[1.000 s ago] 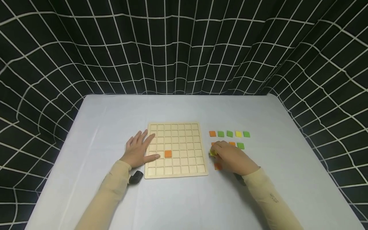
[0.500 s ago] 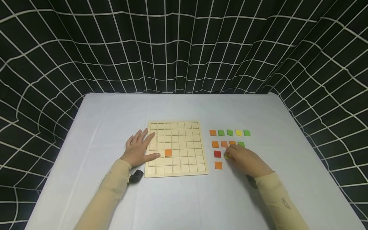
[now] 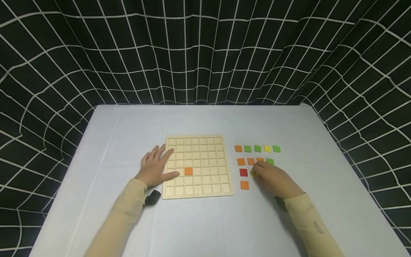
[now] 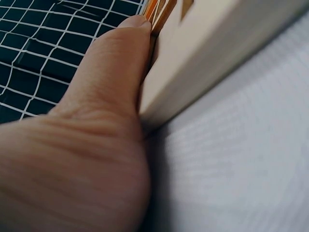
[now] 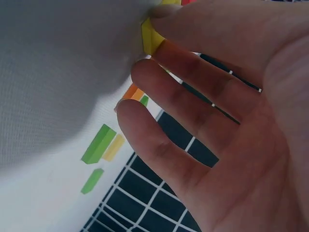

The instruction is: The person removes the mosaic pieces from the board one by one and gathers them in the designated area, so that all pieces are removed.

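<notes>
My left hand (image 3: 151,169) lies spread over the left edge of a wooden grid board (image 3: 205,182), its thumb reaching toward an orange tile (image 3: 188,171) set in one cell. In the left wrist view the thumb (image 4: 111,67) runs along the board's thick side (image 4: 193,63). Right of the board, my right hand (image 3: 273,178) pinches a yellow tile (image 5: 147,36) between thumb and forefinger, low at the tabletop. Most of that tile is hidden by the fingers in the head view. Just left of it lies a red tile (image 3: 243,172).
Above the right hand are two rows of orange, green and yellow tiles, among them a green tile (image 3: 277,149) at the far right end. Another orange tile (image 3: 244,185) lies nearest the front. A dark curtain (image 3: 192,53) with white grid lines surrounds the white table (image 3: 199,228).
My right hand has shifted right with the yellow tile, and the red tile it covered now shows. Over the last half second it holds almost still. The left hand stays in place.
</notes>
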`<state>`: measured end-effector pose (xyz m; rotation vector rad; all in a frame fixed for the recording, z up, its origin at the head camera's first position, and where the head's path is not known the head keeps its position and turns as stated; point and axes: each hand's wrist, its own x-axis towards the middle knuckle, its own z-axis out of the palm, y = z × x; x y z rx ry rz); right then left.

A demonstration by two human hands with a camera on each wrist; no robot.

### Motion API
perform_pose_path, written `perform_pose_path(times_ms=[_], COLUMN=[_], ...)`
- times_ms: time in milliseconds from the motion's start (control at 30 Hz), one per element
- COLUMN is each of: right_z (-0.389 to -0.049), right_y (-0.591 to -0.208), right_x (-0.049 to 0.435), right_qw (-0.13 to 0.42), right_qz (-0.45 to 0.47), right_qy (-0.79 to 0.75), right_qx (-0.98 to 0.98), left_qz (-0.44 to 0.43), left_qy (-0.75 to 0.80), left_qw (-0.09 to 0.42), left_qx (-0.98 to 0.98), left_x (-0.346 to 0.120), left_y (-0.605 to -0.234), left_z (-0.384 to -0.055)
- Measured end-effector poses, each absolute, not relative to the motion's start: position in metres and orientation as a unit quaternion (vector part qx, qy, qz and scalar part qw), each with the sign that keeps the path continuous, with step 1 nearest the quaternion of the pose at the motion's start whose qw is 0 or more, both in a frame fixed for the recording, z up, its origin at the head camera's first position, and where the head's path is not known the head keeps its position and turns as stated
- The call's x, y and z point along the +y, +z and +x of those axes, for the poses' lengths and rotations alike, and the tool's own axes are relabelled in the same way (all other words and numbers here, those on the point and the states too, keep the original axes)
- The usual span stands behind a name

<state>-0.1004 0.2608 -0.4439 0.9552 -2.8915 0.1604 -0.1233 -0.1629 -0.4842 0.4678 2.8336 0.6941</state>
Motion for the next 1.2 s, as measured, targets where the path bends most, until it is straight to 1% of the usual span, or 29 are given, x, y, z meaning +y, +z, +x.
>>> perform_pose_path(times_ms=[133,333,400,533,700,900,1100,1200], right_z=[-0.102,-0.11,-0.113,-0.121,-0.129,-0.134,-0.136,-0.137], right_y=[-0.439,-0.411,-0.403,-0.394,-0.396,-0.41,-0.42,-0.426], right_x=[0.261,0.251,0.243,0.22,0.182,0.133,0.099,0.087], right_qw=[0.042,0.046,0.052,0.063,0.058,0.04,0.002,-0.002], right_qz=[0.314,0.282,0.291,0.34,0.396,0.466,0.478,0.492], right_qy=[0.058,0.077,0.077,0.07,0.059,0.051,0.047,0.036], right_qx=[-0.947,-0.955,-0.952,-0.935,-0.914,-0.882,-0.877,-0.87], left_qz=[0.157,0.157,0.157,0.156,0.157,0.159,0.16,0.16], left_qy=[0.231,0.229,0.228,0.224,0.232,0.222,0.23,0.228], left_qw=[0.093,0.084,0.081,0.082,0.089,0.086,0.084,0.081], left_qx=[0.956,0.957,0.957,0.959,0.956,0.958,0.956,0.957], left_x=[-0.163,-0.165,-0.166,-0.168,-0.165,-0.165,-0.164,-0.165], left_y=[-0.484,-0.485,-0.486,-0.488,-0.487,-0.493,-0.494,-0.494], left_z=[-0.125,-0.128,-0.129,-0.129,-0.126,-0.125,-0.125,-0.125])
